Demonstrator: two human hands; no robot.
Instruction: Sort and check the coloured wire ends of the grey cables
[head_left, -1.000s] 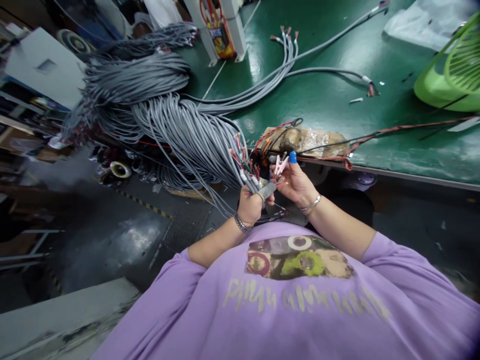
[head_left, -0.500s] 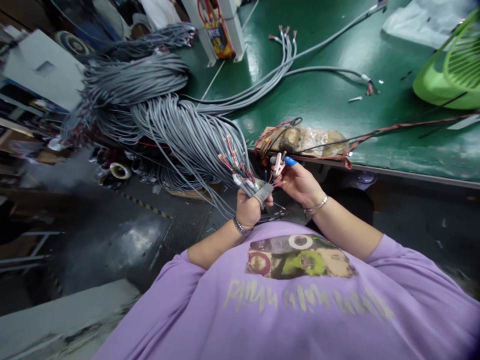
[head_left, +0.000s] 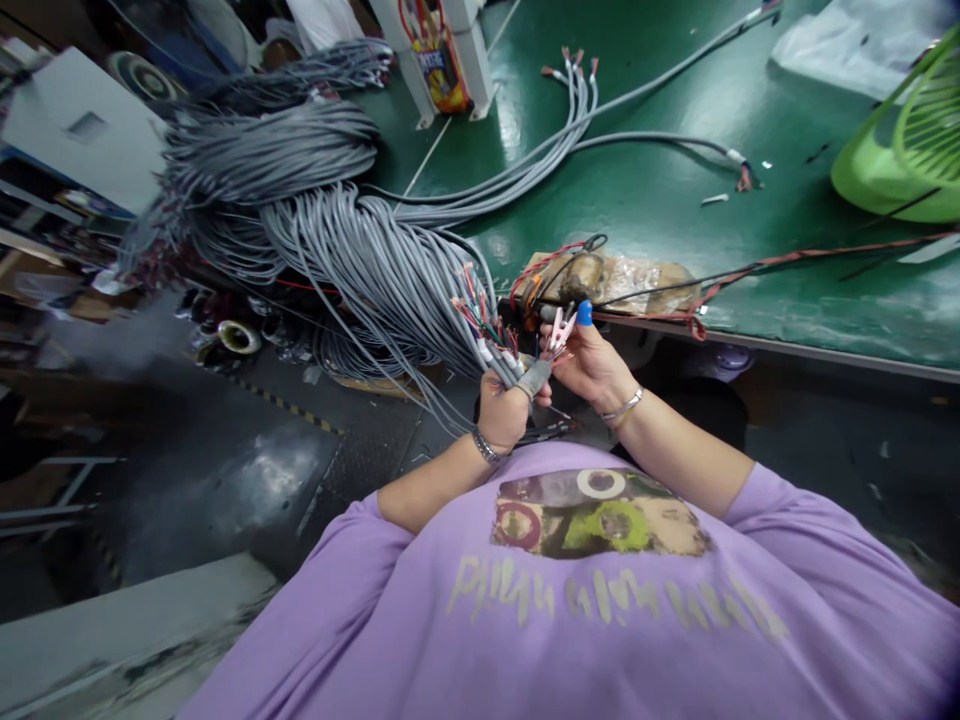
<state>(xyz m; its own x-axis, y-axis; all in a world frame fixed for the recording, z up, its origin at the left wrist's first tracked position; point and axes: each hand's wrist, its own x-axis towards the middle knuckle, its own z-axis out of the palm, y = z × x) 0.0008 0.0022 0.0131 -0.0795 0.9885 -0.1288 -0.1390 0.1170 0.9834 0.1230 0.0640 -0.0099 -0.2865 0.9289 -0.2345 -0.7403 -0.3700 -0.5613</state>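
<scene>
Green and glossy, the workbench (head_left: 660,210) stretched to the right of the cable pile (head_left: 375,260), a thick heap of looped grey cables that hung over its edge. Dark floor (head_left: 262,480) with a striped tape line (head_left: 289,410) showed below the cable pile.

At the near end of the cable pile, the left hand (head_left: 502,412) was closed around a bundle of grey cable ends (head_left: 504,366), whose red, green and white cores (head_left: 480,310) fanned out above the fist. A grey covering showed at its thumb, and a metal watch (head_left: 487,446) circled the wrist.

Just right of the bundle, the right hand (head_left: 592,368) had its fingers bent in beside thin reddish wires (head_left: 561,356) and a pink clip (head_left: 559,328). A blue cap (head_left: 584,313) covered the raised thumb, and a silvery bangle (head_left: 624,406) sat on the wrist. Whether the fingertips pinched the wires or the clip could not be told.

Right of the cable pile, along the bench edge, lay a tape-wrapped block (head_left: 637,283) with red and black leads. Several separate grey cables (head_left: 517,190) curved away from the cable pile across the bench top. Farther right stood a lime-green slatted plastic item (head_left: 892,160), near a clear plastic bag (head_left: 847,50). Above the cable pile, a yellow-and-red packet (head_left: 444,82) rested against a white stand (head_left: 476,60).
</scene>
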